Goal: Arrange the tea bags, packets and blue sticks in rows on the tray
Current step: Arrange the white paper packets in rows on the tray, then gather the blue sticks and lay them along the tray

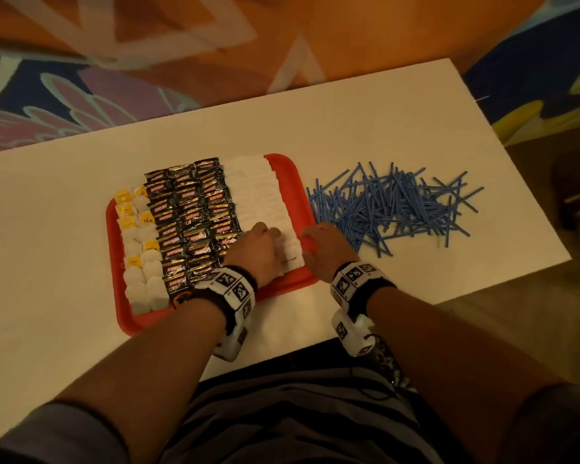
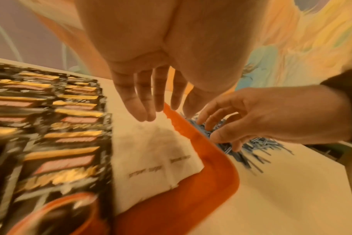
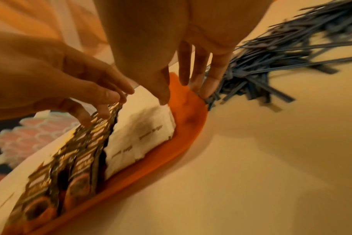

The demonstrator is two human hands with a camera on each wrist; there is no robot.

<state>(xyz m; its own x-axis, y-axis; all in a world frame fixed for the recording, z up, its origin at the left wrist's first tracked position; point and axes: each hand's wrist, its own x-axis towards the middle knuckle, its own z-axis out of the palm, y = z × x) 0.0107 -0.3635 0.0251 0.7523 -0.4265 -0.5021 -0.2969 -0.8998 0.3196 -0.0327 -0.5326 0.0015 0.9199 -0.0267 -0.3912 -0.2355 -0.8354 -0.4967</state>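
The left hand [image 1: 260, 251] rests with relaxed, straight fingers on the white packets [image 1: 265, 195] in the tray [image 1: 288, 169]; the right hand [image 1: 325, 249], fingers loosely spread, holds nothing beside the blue sticks [image 1: 392, 205] heaped on the tabletop [image 1: 382, 122]. A careless sweep could dislodge the tidy rows.

- Your red tray [image 1: 283, 169] lay flat on the worktop, its right edge just beside the stick pile.
- Your tea bags [image 1: 140, 262], white with yellow tags, sat in two columns along the tray's left side.
- Your black-and-gold packets [image 1: 189, 212] stood overlapped in three columns in the tray's middle.
- Your white packets [image 1: 258, 192] filled columns to the right of the black ones, with a bare red strip between them and the right rim.
- Your blue sticks [image 1: 392, 205] lay off the tray on the worktop in a loose, criss-crossed heap.
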